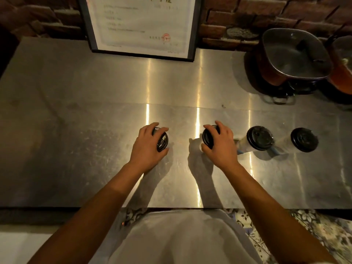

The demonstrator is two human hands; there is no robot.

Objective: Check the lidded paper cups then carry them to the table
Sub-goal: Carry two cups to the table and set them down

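Note:
Several paper cups with black lids stand in a row on a steel counter [95,130]. My left hand [147,146] grips the leftmost cup's lid [162,140] from above, fingers and thumb curled round its rim. My right hand [219,144] grips the lid of the second cup [206,138] the same way. Both cups' bodies are hidden under my hands. To the right, two more lidded cups [260,138] [304,139] stand free, their pale sides showing below the lids.
A framed certificate [141,25] leans against the brick wall at the counter's back. Two red pots with glass lids [293,56] [342,63] sit at the back right. The counter's front edge [57,207] runs just before my body, with patterned floor tiles below.

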